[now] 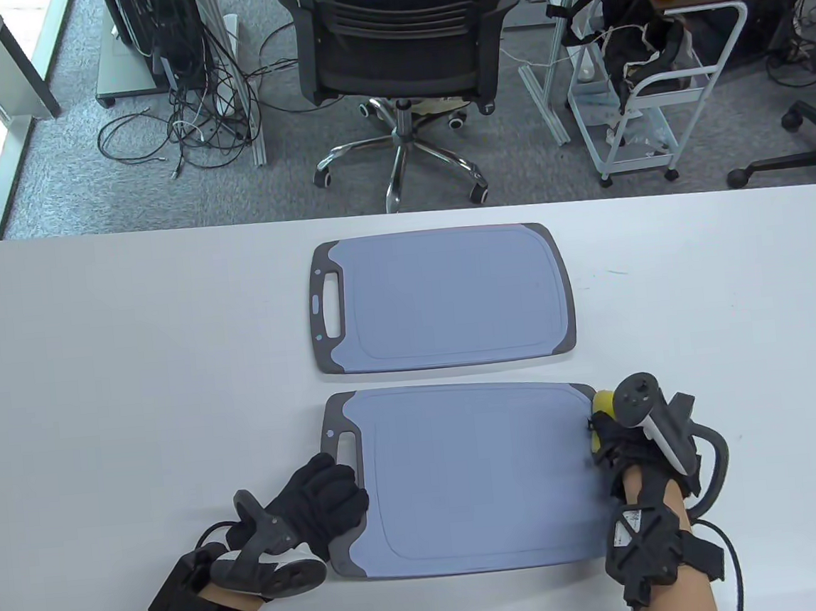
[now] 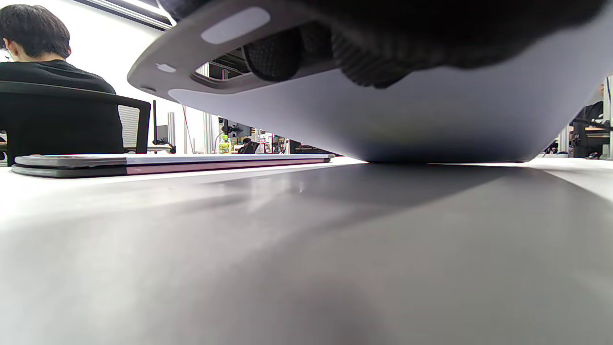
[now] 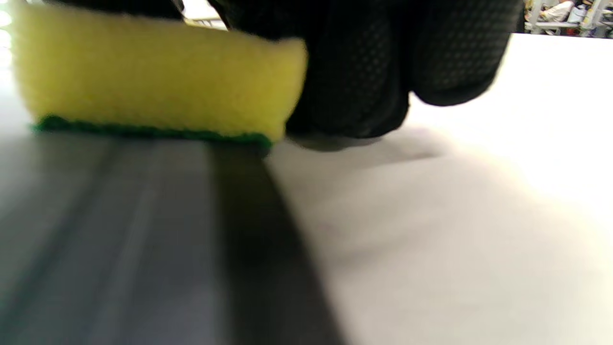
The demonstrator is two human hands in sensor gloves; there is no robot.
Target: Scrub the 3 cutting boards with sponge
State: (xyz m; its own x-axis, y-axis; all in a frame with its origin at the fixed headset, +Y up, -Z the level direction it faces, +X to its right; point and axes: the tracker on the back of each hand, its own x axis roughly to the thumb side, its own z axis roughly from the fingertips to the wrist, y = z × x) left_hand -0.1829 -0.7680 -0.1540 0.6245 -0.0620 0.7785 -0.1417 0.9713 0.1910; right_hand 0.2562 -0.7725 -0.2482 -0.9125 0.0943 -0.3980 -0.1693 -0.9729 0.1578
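Here, two blue cutting boards with grey ends lie on the white table (image 1: 136, 379), one behind the other. The far cutting board (image 1: 443, 299) lies flat near the table's middle, its handle slot to the left. In the left wrist view its edge seems to show two layers, one stacked on another, though I cannot tell for sure.

The near cutting board (image 1: 473, 474) sits just in front of it, handle also to the left. The left hand (image 1: 318, 502) grips this board at its left end, beside the handle slot, with the gloved fingers curled around the grey edge. In the left wrist view the board's handle end is tilted up off the table, fingertips (image 2: 273, 60) showing under it and through the slot, while the far side of the board touches the tabletop.

The right hand (image 1: 623, 436) is at the near board's right edge, close to its far right corner. Its fingers are curled around a yellow sponge (image 3: 153, 76) with a green scouring layer underneath. In the right wrist view the green side presses down on the board's dark grey border, right at the edge where board meets table.

Beyond the table stand a black office chair (image 1: 403, 42) and a white cart (image 1: 653, 84).
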